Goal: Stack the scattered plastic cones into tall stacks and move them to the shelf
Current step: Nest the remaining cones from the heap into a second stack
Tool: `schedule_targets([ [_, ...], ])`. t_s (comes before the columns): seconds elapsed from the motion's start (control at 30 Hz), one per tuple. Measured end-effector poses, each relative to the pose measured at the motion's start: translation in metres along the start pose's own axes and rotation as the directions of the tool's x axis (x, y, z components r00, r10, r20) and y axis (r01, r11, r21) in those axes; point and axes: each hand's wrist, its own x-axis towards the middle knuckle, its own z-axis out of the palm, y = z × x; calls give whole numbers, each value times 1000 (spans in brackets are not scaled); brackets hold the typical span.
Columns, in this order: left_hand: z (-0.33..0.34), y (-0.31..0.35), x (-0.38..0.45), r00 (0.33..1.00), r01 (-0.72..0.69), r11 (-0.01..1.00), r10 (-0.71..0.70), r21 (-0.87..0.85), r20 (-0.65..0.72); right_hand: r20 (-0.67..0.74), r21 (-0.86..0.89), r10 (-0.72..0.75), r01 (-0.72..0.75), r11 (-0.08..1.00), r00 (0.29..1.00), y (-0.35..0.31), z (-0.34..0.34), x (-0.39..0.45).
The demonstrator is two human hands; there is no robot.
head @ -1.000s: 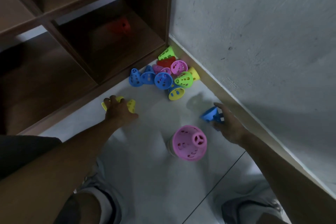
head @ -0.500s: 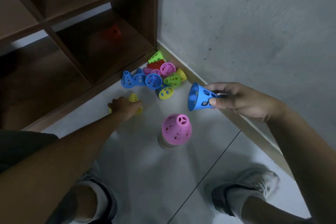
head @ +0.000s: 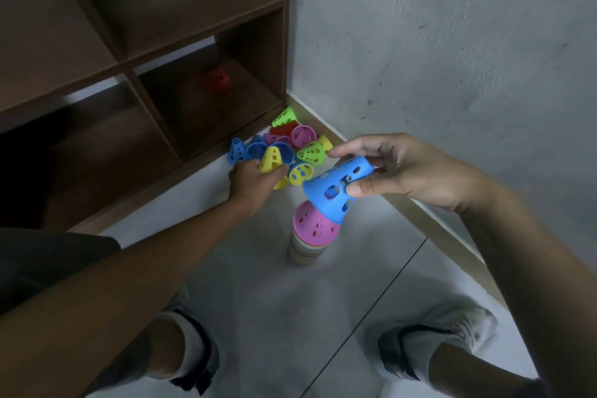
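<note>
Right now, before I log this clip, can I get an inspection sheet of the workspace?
Surface: grey tiled floor with one dark grout line.
Job's things: upright cone stack, pink cone on top; blue cone held tilted just above it; yellow cone in the other hand.
Clutter: loose cone pile in the corner where shelf meets wall.
Hands: right hand pinches the blue cone; left hand grips the yellow cone.
Cables: nothing seen.
Surroundings: brown cubby shelf with a red cone in one lower compartment; grey wall; the person's shoes at the bottom edge.
</note>
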Motion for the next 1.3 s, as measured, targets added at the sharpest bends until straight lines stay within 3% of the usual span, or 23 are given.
schedule_targets([
  [0.23, -9, 52, -30, 978, -209, 957, 207, -199, -31, 25, -183, 28, -24, 983, 999, 5, 30, 12],
  [0.43, -27, 82, -46, 925, -379, 892, 365, -248, -102, 0, -262, 51, -49, 964, 999, 25, 43, 23],
  [0.63, -32, 101, -74, 906, -419, 848, 413, -324, -92, 7, -405, 148, -132, 905, 989, 32, 25, 18],
  [0.73, -27, 100, -86, 881, -468, 843, 466, -264, -73, -60, -286, 119, -131, 949, 991, 31, 8, 11],
  [0.8, -25, 97, -91, 842, -536, 824, 538, -180, -44, -118, -80, 73, -82, 993, 990, 24, 1, 6],
  [0.87, -24, 94, -95, 794, -603, 786, 607, -134, -12, -143, 87, 20, -7, 996, 990, 15, 1, 3],
  [0.97, -24, 92, -102, 730, -682, 729, 683, -57, 3, -174, 201, -19, 54, 978, 985, 4, 7, 5],
  [1.13, -28, 93, -104, 657, -754, 655, 754, 59, 24, -256, 150, -57, 98, 984, 965, -4, 15, 8],
  [1.3, -29, 89, -103, 661, -750, 659, 742, 60, 111, -279, 103, -103, 136, 985, 955, -8, 15, 6],
])
